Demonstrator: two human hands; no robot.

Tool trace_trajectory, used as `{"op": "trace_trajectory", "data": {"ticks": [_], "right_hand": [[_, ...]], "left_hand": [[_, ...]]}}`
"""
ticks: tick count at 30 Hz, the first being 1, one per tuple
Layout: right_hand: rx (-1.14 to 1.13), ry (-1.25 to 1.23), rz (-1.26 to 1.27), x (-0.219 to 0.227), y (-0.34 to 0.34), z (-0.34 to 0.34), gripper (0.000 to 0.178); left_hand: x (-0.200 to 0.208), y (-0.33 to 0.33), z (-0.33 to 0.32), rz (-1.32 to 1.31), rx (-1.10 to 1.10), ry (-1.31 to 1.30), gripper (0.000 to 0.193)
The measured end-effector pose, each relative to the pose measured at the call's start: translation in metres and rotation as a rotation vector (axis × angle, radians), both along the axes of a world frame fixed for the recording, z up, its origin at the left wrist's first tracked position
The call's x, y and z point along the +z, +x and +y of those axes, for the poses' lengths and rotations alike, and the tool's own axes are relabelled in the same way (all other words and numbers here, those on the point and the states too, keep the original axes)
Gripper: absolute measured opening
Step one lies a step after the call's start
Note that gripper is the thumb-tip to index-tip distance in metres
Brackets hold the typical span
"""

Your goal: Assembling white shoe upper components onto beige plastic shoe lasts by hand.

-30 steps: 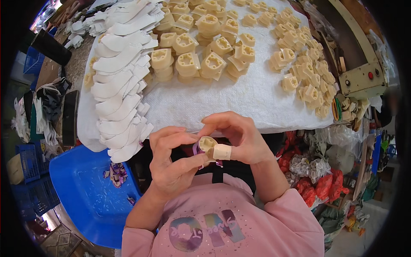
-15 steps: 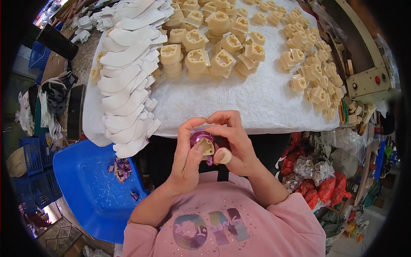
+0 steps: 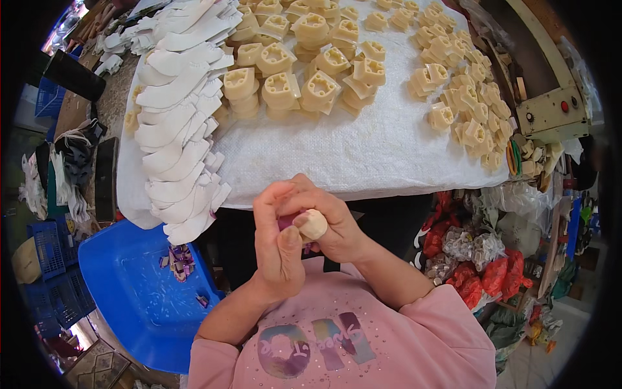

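Note:
My left hand [image 3: 277, 240] and my right hand [image 3: 337, 227] are closed together just off the table's near edge. Between them is a small moulded piece with a shiny purple covering [image 3: 286, 222], which looks like a shoe heel. Fingers hide most of it. A whitish finger cover [image 3: 313, 224] caps my right thumb, which presses over the piece. My left fingers curl around its far side, with the left thumb against the near side. Stacked cream moulded pieces [image 3: 281, 89] with hollow tops stand on the white-covered table [image 3: 311, 152] beyond my hands.
Overlapping white curved sheets [image 3: 172, 136] run along the table's left. More cream pieces [image 3: 473, 97] heap at the right. A blue tub [image 3: 139, 285] below left holds purple scraps [image 3: 180, 261]. Red plastic bags [image 3: 495, 279] lie low at the right, near a metal machine frame [image 3: 554, 113].
My hands have closed more tightly around the purple-covered piece, hiding its hollow cream end. My right thumb has moved left across it. The whole view has shifted slightly.

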State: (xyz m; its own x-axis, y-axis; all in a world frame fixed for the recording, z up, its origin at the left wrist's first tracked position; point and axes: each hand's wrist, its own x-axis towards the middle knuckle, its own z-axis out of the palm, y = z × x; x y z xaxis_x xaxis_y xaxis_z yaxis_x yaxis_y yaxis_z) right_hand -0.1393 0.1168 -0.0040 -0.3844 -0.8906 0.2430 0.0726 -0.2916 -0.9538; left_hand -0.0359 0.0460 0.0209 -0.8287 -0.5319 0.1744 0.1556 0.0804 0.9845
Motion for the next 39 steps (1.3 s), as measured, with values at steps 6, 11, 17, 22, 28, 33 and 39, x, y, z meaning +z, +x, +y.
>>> {"op": "trace_trajectory", "data": {"ticks": [6, 11, 17, 22, 28, 33, 39], "right_hand": [[-0.122, -0.073, -0.124, 0.006, 0.016, 0.002, 0.029], [-0.211, -0.195, 0.156, 0.004, 0.017, 0.000, 0.033], [-0.185, 0.029, -0.041, 0.006, 0.011, 0.002, 0.038], [-0.155, 0.140, -0.203, 0.017, 0.003, 0.006, 0.044], [-0.266, 0.321, 0.570, 0.041, -0.015, 0.004, 0.032], [-0.287, 0.141, 0.359, 0.024, -0.017, 0.010, 0.026], [-0.069, 0.227, -0.417, 0.016, -0.030, 0.010, 0.024]], "left_hand": [[-0.003, -0.007, -0.004, -0.012, 0.173, 0.136, 0.043], [-0.001, -0.008, 0.003, 0.100, 0.138, -0.028, 0.039], [0.001, -0.014, -0.002, 0.085, 0.033, 0.603, 0.056], [-0.011, -0.005, -0.018, 0.157, -0.086, 0.776, 0.070], [-0.014, -0.001, -0.022, -0.157, 0.074, -0.348, 0.083], [-0.012, -0.006, -0.020, 0.127, 0.000, -0.077, 0.066], [0.003, -0.003, -0.032, -0.071, 0.027, -0.310, 0.048]]}}
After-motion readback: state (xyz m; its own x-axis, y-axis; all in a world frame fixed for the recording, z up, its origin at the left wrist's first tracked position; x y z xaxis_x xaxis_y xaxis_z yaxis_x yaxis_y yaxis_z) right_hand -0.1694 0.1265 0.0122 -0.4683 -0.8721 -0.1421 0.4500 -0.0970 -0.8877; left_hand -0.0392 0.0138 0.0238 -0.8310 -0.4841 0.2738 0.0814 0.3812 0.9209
